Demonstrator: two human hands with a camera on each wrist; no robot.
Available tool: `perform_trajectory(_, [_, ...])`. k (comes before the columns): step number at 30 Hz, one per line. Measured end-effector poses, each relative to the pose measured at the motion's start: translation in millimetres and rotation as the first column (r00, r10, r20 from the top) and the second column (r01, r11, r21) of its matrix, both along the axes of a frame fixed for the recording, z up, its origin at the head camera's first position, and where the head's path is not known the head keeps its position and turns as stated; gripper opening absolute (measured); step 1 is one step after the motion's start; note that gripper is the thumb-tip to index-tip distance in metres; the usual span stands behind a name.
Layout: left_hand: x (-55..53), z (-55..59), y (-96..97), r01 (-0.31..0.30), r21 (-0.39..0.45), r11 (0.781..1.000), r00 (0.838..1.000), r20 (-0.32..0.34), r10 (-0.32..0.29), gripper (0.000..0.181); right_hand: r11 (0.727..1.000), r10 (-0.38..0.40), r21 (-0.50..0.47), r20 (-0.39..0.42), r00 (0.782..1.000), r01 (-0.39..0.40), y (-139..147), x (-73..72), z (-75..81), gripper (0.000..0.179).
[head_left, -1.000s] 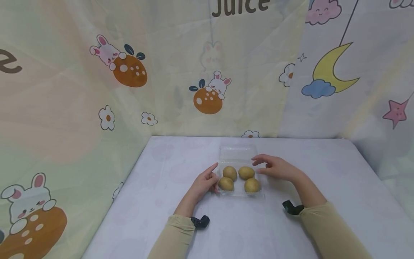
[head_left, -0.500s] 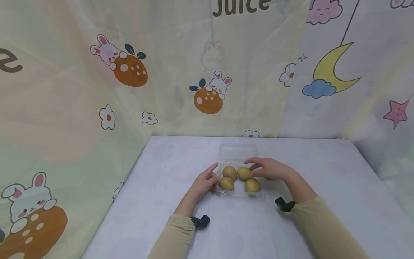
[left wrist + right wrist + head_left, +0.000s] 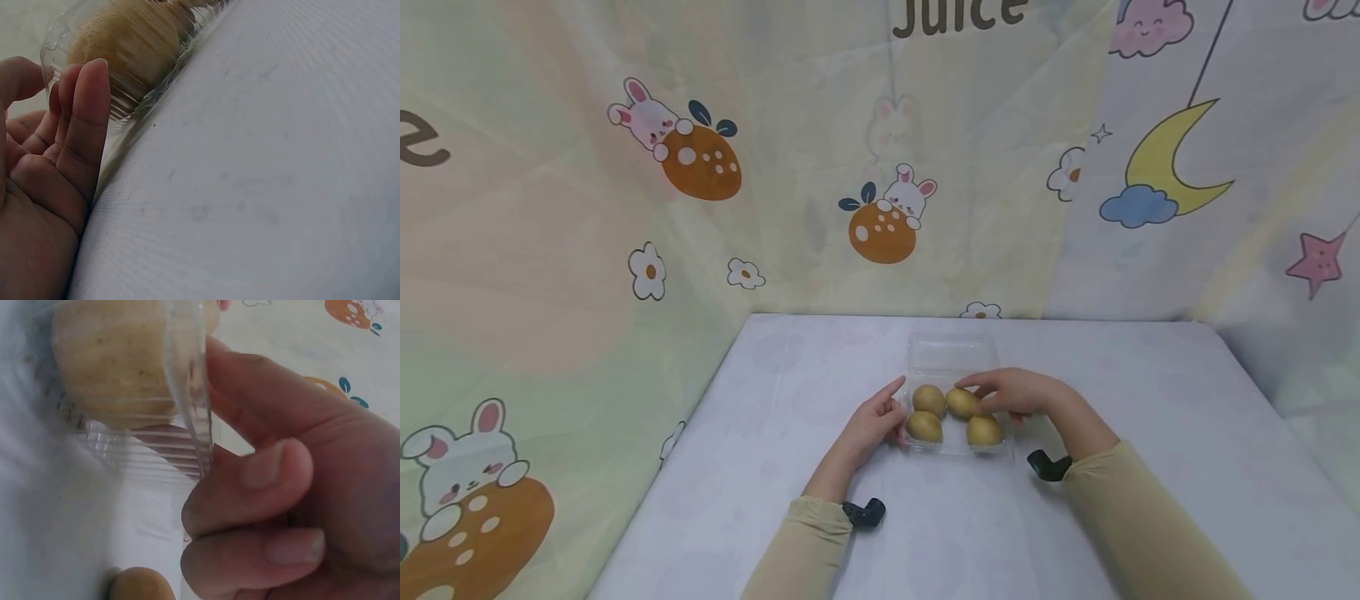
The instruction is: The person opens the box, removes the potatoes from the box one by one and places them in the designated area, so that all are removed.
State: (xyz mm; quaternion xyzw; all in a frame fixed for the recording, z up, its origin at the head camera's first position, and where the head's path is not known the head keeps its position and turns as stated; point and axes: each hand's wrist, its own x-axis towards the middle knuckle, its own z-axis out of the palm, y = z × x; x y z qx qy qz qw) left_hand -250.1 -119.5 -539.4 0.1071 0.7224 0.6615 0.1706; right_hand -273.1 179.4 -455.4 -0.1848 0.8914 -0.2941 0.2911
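Observation:
An open clear plastic clamshell box (image 3: pixel 955 447) holds several potatoes. At its left side, my left hand (image 3: pixel 871 423) holds the edge; the index finger stretches along the side while the other fingers curl. In the left wrist view its fingertips (image 3: pixel 92 84) lie right at the ribbed wall. My right hand (image 3: pixel 1021 392) reaches over the box's right side and grips the back right potato (image 3: pixel 961 403), its index finger across the top. The back left potato (image 3: pixel 929 401), front left potato (image 3: pixel 924 427) and front right potato (image 3: pixel 984 431) sit close by.
The box's clear lid (image 3: pixel 953 353) lies folded back behind it on the white-covered table (image 3: pixel 820 358). In the right wrist view another potato (image 3: pixel 141 585) shows low, beyond the box wall. A printed cloth backdrop (image 3: pixel 797 208) stands behind.
My right hand has moved left, from the box's right edge onto the back right potato. That potato has shifted slightly left, close to the back left one. The left hand stays in place.

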Motion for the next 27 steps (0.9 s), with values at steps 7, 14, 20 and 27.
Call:
perform_trajectory(7, [0.6, 1.1, -0.5, 0.001, -0.013, 1.000, 1.000, -0.001, -0.001, 0.063, 0.997, -0.072, 0.031, -0.078, 0.994, 0.074, -8.4, 1.3, -5.8, 0.047])
perform_trajectory(14, [1.1, 2.0, -0.2, 0.001, -0.010, 1.000, 1.000, 0.005, -0.001, 0.063, 0.986, -0.158, 0.031, -0.115, 0.981, 0.163, -14.0, 3.8, -11.6, 0.045])
perform_trajectory(20, [0.5, 0.3, 0.2, 0.009, 0.006, 1.000, 1.000, 0.011, -0.009, 0.063, 0.972, -0.231, 0.008, -0.111, 0.967, 0.234, -15.6, 7.3, -13.6, 0.040])
perform_trajectory(27, [0.0, 0.6, 0.9, -0.001, 0.009, 1.000, 1.000, 0.009, 0.001, 0.064, 0.971, -0.236, -0.018, -0.200, 0.951, 0.237, -10.6, 11.1, -16.6, 0.043])
